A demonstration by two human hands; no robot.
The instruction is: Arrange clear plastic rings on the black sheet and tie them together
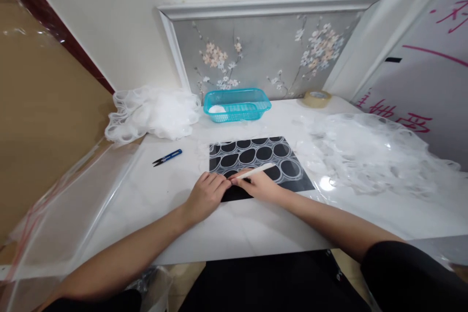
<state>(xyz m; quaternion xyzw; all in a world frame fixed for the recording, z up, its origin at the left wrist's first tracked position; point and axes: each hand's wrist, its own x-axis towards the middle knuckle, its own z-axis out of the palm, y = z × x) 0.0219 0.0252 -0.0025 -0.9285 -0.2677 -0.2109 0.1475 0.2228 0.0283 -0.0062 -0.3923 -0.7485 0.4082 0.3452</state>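
A black sheet lies on the white table, with sheer white mesh trim spread over it in rows of round and oval openings. My right hand grips a slim cream stick-like tool, held like a pen; its working tip is hidden at the fingers. My left hand rests at the sheet's near left edge, its bent fingers close together and meeting the right fingertips. Whatever those left fingers pinch is too small to make out. Blue-handled thread snips lie to the left of the sheet.
A turquoise plastic basket with a white round item inside stands by the wall. White mesh piles up at left and right. A tape roll sits at the back right. Clear plastic sheeting covers the left side.
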